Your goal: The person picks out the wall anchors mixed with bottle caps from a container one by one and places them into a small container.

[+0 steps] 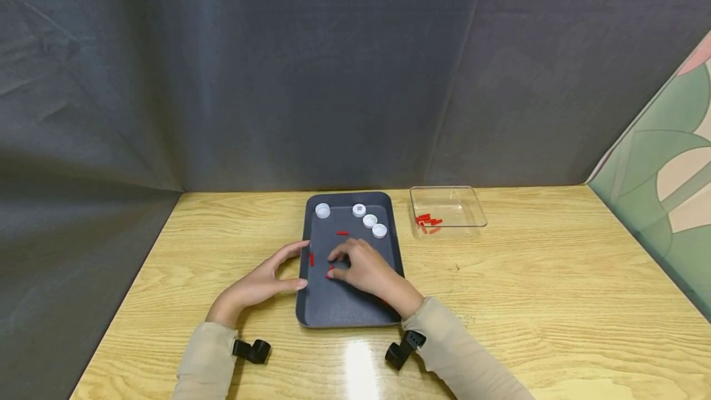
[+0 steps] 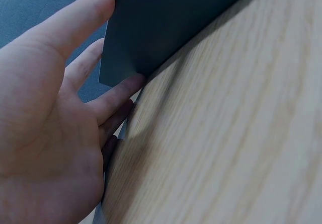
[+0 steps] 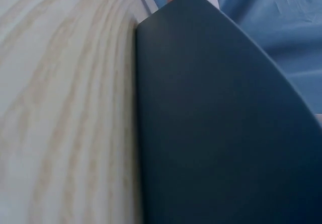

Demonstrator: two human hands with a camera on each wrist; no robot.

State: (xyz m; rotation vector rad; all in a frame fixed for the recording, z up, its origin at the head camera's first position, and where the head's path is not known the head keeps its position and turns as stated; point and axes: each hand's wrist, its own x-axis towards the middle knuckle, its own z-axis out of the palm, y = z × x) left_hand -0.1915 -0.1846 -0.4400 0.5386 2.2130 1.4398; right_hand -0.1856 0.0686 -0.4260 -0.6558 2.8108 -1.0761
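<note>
My left hand (image 1: pixel 260 283) is at the left side of a dark grey tray (image 1: pixel 319 316), thumb and fingers spread and touching its side wall (image 2: pixel 146 27). Over the middle of the tray is my right hand (image 1: pixel 363 267), its fingers bent, with a gap between thumb and index fingertip. A small red stick (image 1: pixel 331 267) lies at that thumb, partly covered by it. Another red stick (image 1: pixel 311 259) lies near the tray's left wall, and a third red stick (image 1: pixel 342 233) is farther back. A bit of red shows beside the right wrist. The right wrist view shows mostly the tray's outer wall (image 3: pixel 216 108), not my right fingers.
At the tray's far end sit several round white caps: one cap (image 1: pixel 323 210) at left, the others (image 1: pixel 370 221) in a slanting row at right. A clear plastic box (image 1: pixel 463 212) with several red sticks (image 1: pixel 428 220) stands right of the tray. A grey curtain (image 1: pixel 333 79) hangs behind the wooden table (image 1: pixel 544 289).
</note>
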